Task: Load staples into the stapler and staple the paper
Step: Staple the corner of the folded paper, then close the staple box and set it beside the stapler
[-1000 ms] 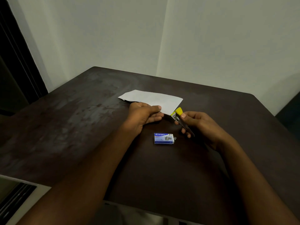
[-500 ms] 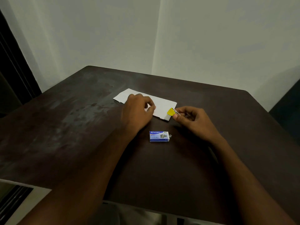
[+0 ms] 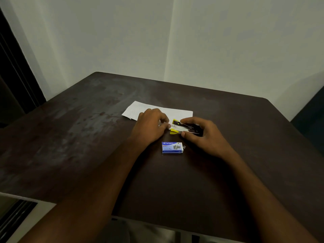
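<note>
A folded white paper [image 3: 177, 113] lies flat on the dark table [image 3: 87, 146]. My left hand [image 3: 150, 127] rests on the paper's near edge and pinches it with the fingertips. My right hand [image 3: 205, 135] grips a small stapler [image 3: 184, 128] with yellow tips and a metal body. Its jaws are spread at the paper's near right corner, one yellow tip above and one below. A blue staple box [image 3: 172, 147] sits on the table just in front of both hands, with a bit of staples showing at its right end.
White walls meet in a corner behind the table. A dark door frame [image 3: 15, 81] stands at the left. A dark chair or furniture edge [image 3: 310, 123] shows at the far right. A light ledge with a dark slot [image 3: 17, 216] lies at the lower left.
My right hand has turned the stapler sideways and brought its spread jaws onto the paper's corner. My left hand moved from lifting the paper to pressing it flat.
</note>
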